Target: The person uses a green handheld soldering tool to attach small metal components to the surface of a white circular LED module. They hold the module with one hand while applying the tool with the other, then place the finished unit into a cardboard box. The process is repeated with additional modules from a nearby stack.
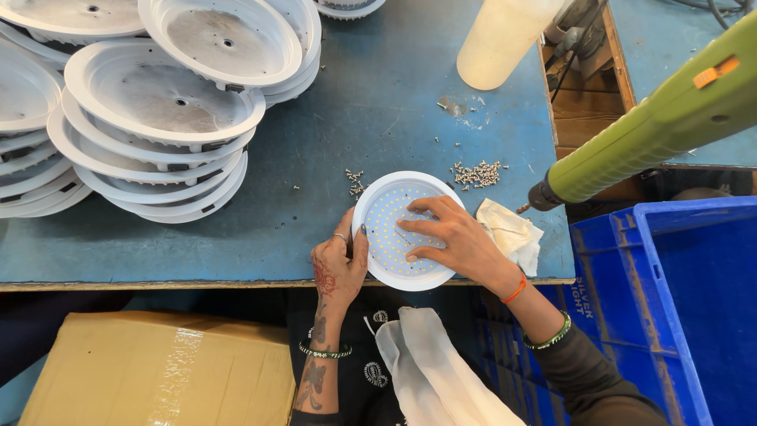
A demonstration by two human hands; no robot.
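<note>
Head camera looks steeply down, close over the blue table.

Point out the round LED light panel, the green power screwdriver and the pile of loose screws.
round LED light panel [384, 214]: head view, on its dotted white face.
green power screwdriver [639, 146]: head view, on its green body.
pile of loose screws [477, 174]: head view, middle of the heap.

Around my hands the bench leaves an open strip along its near edge, left of the round lamp disc. Stacked white housings block the far-left corner. Loose screws lie just beyond the disc. The hanging green screwdriver and blue crate close the right side.
</note>
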